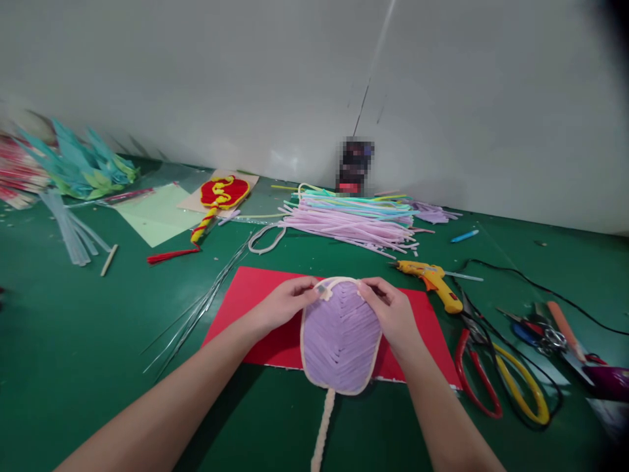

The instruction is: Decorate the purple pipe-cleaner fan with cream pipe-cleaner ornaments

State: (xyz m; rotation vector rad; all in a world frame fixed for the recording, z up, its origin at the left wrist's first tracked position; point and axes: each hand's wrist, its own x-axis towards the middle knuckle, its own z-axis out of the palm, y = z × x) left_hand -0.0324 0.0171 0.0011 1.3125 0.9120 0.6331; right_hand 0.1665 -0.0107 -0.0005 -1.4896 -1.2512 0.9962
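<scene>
A lilac fan (340, 341) made of pipe cleaners, edged in cream, is held over a red sheet (417, 334). Its cream twisted handle (323, 429) points down toward me. My left hand (289, 305) pinches the fan's far left rim, where a cream pipe cleaner trim (339, 280) curves along the edge. On the far right rim, my right hand (388, 308) pinches the edge between thumb and fingers. The fingertips partly hide the trim's ends.
A yellow glue gun (432, 278), red-and-yellow-handled pliers (484, 380) and scissors lie at right with a black cord. Pink and blue pipe cleaners (344, 223) are heaped behind. At left are a red-yellow fan (223, 193), thin wires (206, 301) and glue sticks (73, 229).
</scene>
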